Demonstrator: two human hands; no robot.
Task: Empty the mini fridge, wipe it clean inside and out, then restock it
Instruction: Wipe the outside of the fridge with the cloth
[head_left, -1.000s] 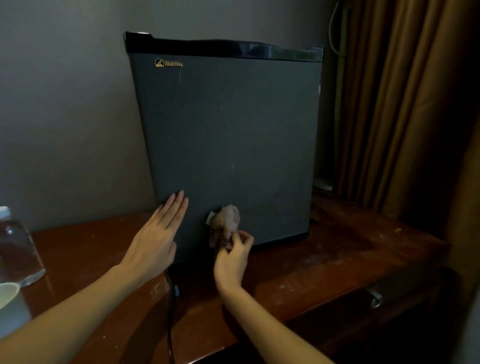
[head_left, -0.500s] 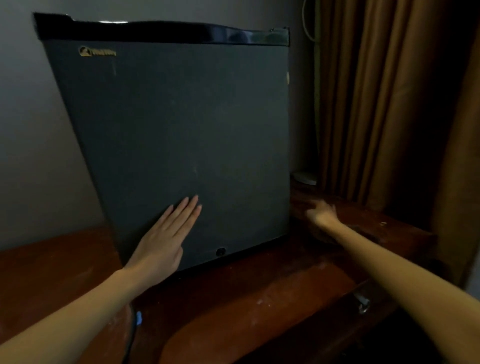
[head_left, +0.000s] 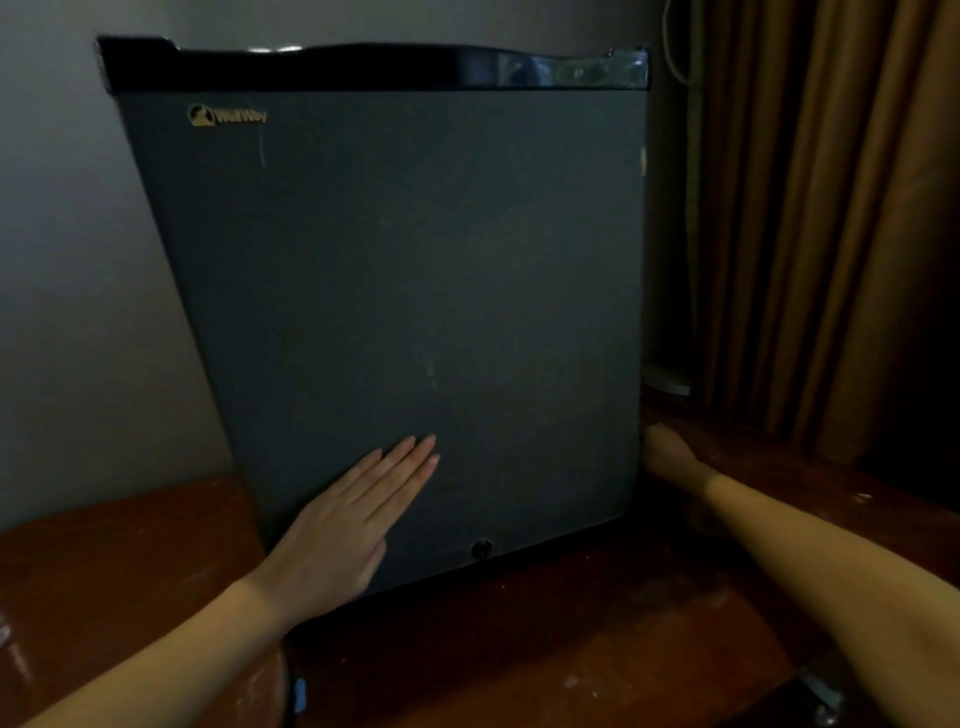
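Note:
A dark grey mini fridge (head_left: 395, 270) with a black top band stands on a reddish wooden table (head_left: 597, 639), its door closed. My left hand (head_left: 358, 514) lies flat with straight fingers against the lower left of the door. My right hand (head_left: 667, 449) reaches to the fridge's lower right edge; its fingers go behind the side and are hidden. No cloth shows in the hand or anywhere else.
Brown curtains (head_left: 831, 218) hang close on the right. A small white round object (head_left: 670, 382) sits on the table behind the fridge's right side. A black cable (head_left: 288, 691) runs down at the front left. A grey wall is behind.
My right hand left the door's lower middle, where it held a crumpled pinkish cloth, and moved to the fridge's right side. The cloth is out of sight. The left hand stayed.

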